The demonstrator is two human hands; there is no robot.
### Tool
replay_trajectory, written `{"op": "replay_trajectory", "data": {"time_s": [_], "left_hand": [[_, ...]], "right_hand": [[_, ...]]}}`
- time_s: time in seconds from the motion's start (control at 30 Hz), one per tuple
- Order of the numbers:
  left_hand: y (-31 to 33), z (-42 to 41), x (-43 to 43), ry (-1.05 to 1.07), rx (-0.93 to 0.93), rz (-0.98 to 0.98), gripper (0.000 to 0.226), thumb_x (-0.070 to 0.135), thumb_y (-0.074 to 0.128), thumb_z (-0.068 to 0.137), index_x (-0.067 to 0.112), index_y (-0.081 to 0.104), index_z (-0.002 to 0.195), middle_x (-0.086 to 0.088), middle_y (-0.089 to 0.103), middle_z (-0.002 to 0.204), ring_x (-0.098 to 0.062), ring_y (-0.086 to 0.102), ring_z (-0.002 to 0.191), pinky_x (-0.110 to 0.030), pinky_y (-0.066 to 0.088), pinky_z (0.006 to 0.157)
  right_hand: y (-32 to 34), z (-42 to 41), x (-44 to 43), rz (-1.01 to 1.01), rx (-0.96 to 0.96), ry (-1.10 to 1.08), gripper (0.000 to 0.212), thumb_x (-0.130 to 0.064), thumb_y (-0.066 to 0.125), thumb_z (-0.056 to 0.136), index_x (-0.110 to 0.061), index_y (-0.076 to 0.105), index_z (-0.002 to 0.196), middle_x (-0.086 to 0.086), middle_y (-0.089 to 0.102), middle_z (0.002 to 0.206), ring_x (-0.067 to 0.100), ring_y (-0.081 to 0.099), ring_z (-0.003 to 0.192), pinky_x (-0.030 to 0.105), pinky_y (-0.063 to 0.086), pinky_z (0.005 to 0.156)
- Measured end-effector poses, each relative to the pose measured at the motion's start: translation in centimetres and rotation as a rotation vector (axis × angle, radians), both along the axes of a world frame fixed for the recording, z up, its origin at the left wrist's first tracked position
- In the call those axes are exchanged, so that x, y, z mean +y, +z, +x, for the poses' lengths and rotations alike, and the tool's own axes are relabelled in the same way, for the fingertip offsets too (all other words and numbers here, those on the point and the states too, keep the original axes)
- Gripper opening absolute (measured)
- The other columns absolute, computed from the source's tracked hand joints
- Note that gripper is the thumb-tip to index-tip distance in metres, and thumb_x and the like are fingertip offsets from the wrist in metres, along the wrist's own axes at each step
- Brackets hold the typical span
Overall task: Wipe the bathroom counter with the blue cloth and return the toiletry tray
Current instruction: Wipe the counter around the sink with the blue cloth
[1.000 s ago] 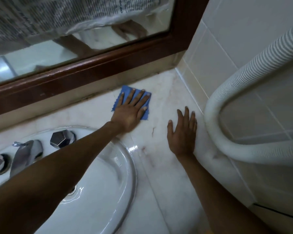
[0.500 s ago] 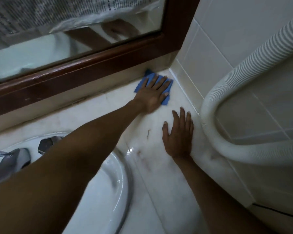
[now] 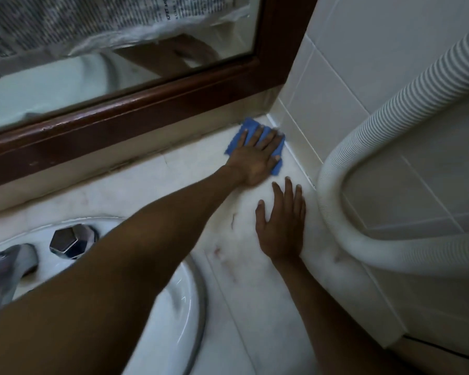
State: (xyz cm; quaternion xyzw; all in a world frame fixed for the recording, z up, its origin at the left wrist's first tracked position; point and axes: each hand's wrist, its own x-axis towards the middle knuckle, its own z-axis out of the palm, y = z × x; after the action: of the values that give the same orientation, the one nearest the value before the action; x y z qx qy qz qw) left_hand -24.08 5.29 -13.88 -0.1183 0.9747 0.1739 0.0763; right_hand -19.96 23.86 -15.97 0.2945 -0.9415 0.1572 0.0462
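Observation:
My left hand [image 3: 256, 155] lies flat with fingers spread on the blue cloth [image 3: 236, 142], pressing it onto the pale marble counter [image 3: 173, 182] in the back right corner where the mirror frame meets the tiled wall. Only the cloth's edges show around the hand. My right hand [image 3: 280, 226] rests flat and empty on the counter just in front of it, close to the wall. No toiletry tray is in view.
A white sink basin [image 3: 173, 307] fills the lower left, with a chrome tap [image 3: 3, 269] and a faceted chrome knob [image 3: 68, 240]. A dark wooden mirror frame [image 3: 136, 115] runs along the back. A white ribbed hose [image 3: 363, 158] loops along the tiled wall on the right.
My left hand has slid the blue cloth from the counter behind the sink to the right and back into the corner. My right hand has stayed flat in place.

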Motion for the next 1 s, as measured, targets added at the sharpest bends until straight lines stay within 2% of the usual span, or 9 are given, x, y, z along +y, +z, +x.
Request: {"op": "replay_trajectory", "data": {"time_s": [0.13,0.27,0.33,0.53,0.6,0.7,0.77,0.9,1.0], "left_hand": [[0.4,1.6,-3.1,-0.204,0.025,0.005,0.058,0.051,0.012,0.106,0.035,-0.001,0.160,0.007,-0.001,0.169,-0.019,-0.009,0.155,-0.048,-0.009,0.124],[0.1,-0.8,-3.7,0.009,0.001,-0.006,0.057,0.047,0.013,0.107,0.031,0.002,0.161,0.005,-0.002,0.169,-0.024,-0.004,0.156,-0.058,0.003,0.123],[-0.4,-0.9,-2.2,0.036,0.018,-0.034,0.058,0.047,0.012,0.106,0.030,0.004,0.161,0.004,0.001,0.169,-0.026,-0.004,0.156,-0.060,0.000,0.122],[0.1,1.1,-3.0,-0.193,0.022,-0.052,0.057,0.053,0.015,0.105,0.039,0.004,0.159,0.008,0.002,0.169,-0.021,-0.004,0.155,-0.052,-0.007,0.123],[0.6,1.1,-4.1,-0.116,-0.007,-0.062,0.057,0.052,0.015,0.106,0.037,0.003,0.160,0.007,0.000,0.169,-0.022,-0.003,0.156,-0.049,-0.006,0.123],[0.3,1.9,-4.3,0.082,0.009,-0.033,0.057,0.051,0.014,0.107,0.035,0.003,0.160,0.005,0.000,0.169,-0.025,0.001,0.156,-0.054,0.002,0.124],[-0.4,3.6,-2.9,0.146,0.048,-0.068,0.057,0.052,0.012,0.106,0.034,0.007,0.160,0.004,0.004,0.169,-0.024,0.001,0.156,-0.053,-0.002,0.124],[-0.3,8.5,0.7,0.165,0.074,-0.049,0.057,0.050,0.013,0.106,0.034,0.010,0.160,0.006,0.007,0.169,-0.022,-0.002,0.156,-0.050,-0.010,0.123],[0.1,13.0,4.3,0.161,0.079,-0.014,0.055,0.047,0.017,0.107,0.033,0.012,0.160,0.007,0.008,0.169,-0.021,-0.003,0.156,-0.046,-0.012,0.122]], "right_hand": [[0.1,-0.1,0.1,-0.007,0.001,-0.005,0.052,-0.043,0.041,0.100,-0.019,0.045,0.146,0.005,0.029,0.161,0.028,0.022,0.150,0.043,0.025,0.119],[0.0,0.0,0.0,-0.028,0.010,-0.013,0.051,-0.043,0.042,0.099,-0.019,0.047,0.144,0.005,0.031,0.160,0.028,0.025,0.149,0.042,0.025,0.119],[-0.1,0.0,-0.1,-0.039,0.015,-0.022,0.051,-0.041,0.044,0.098,-0.019,0.048,0.144,0.006,0.032,0.160,0.028,0.025,0.149,0.042,0.025,0.119],[-0.2,0.0,0.0,-0.027,0.002,-0.001,0.051,-0.042,0.042,0.099,-0.018,0.047,0.144,0.007,0.031,0.160,0.028,0.024,0.150,0.044,0.025,0.119],[-0.3,0.0,0.1,-0.043,0.012,0.003,0.051,-0.042,0.043,0.099,-0.017,0.048,0.143,0.008,0.033,0.159,0.029,0.025,0.149,0.044,0.026,0.119],[-0.4,0.1,0.2,-0.067,0.022,0.005,0.050,-0.041,0.044,0.099,-0.016,0.049,0.143,0.008,0.035,0.158,0.029,0.027,0.148,0.043,0.026,0.119],[-0.5,0.1,0.1,-0.061,0.022,0.001,0.050,-0.041,0.044,0.099,-0.017,0.049,0.143,0.008,0.034,0.159,0.029,0.026,0.149,0.042,0.024,0.120],[-0.5,-0.1,0.4,-0.035,-0.024,0.027,0.052,-0.042,0.042,0.100,-0.018,0.044,0.146,0.008,0.029,0.161,0.029,0.021,0.150,0.042,0.020,0.121],[-0.5,-0.5,0.8,-0.054,-0.079,0.068,0.051,-0.039,0.041,0.101,-0.016,0.044,0.146,0.010,0.030,0.160,0.032,0.022,0.150,0.046,0.023,0.120]]}}
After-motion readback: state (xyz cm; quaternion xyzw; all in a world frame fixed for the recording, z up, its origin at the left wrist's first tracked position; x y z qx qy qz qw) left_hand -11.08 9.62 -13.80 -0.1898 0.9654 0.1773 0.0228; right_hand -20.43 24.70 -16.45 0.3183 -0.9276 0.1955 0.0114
